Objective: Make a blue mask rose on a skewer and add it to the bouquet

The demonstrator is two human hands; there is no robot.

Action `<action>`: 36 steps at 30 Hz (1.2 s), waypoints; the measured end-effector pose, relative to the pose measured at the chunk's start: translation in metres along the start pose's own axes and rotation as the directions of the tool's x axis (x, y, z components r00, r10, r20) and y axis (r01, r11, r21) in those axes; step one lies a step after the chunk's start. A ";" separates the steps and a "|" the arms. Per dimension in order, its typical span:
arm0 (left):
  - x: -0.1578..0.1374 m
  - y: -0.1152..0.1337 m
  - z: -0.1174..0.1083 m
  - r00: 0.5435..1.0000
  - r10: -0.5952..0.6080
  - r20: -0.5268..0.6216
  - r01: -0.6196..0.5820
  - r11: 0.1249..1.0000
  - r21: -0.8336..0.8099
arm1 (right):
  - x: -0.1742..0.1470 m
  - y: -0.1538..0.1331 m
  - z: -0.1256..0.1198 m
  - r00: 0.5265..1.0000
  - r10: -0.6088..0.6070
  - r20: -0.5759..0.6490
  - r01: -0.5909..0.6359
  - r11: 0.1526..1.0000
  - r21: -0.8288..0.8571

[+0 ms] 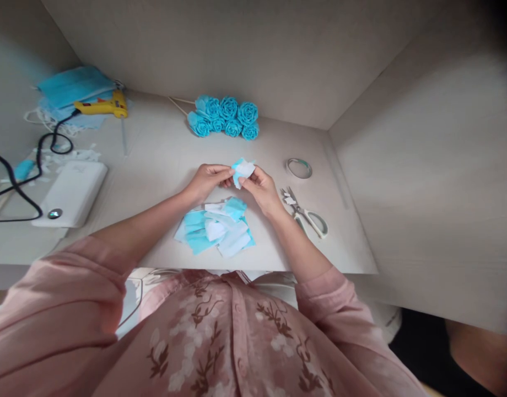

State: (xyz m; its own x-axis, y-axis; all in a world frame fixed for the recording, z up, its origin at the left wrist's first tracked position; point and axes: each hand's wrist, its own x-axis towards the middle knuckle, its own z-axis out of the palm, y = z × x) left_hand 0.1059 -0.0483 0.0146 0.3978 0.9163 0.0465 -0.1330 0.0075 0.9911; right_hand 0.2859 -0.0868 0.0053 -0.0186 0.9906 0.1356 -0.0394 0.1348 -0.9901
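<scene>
Between both hands, a small blue-and-white piece of mask fabric is held above the table. My left hand pinches its left edge between thumb and fingers. Opposite it, my right hand grips the right side, thumb in front and fingers behind. Just below lies a loose pile of cut blue and white mask fabric pieces. Scissors with pale handles rest to the right of my right hand, blades apart, a white scrap on them. Behind the hands lie several blue fabric roses, some showing thin sticks.
A roll of tape lies at the right. At the back left, a yellow glue gun leans on stacked blue masks. Its black cord runs past a white power bank and white scraps. Upright panels enclose the table.
</scene>
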 end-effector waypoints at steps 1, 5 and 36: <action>0.000 0.001 0.000 1.000 -0.002 0.003 0.002 1.000 0.019 | 0.000 0.000 -0.001 1.000 -0.005 -0.016 0.004 1.000 -0.014; -0.002 0.002 0.000 0.998 -0.039 0.041 0.036 0.997 0.069 | 0.002 -0.004 -0.005 0.994 -0.048 -0.095 0.038 0.994 -0.106; 0.001 0.000 0.000 0.998 -0.058 0.017 0.057 0.997 0.044 | -0.004 -0.009 -0.010 0.963 -0.247 0.111 0.271 0.863 -0.426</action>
State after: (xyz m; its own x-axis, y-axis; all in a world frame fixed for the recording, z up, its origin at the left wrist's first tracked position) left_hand 0.1062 -0.0474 0.0147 0.4206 0.9072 -0.0089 -0.0703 0.0423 0.9966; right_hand 0.2962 -0.0916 0.0138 -0.1195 0.9176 0.3790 0.3864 0.3946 -0.8336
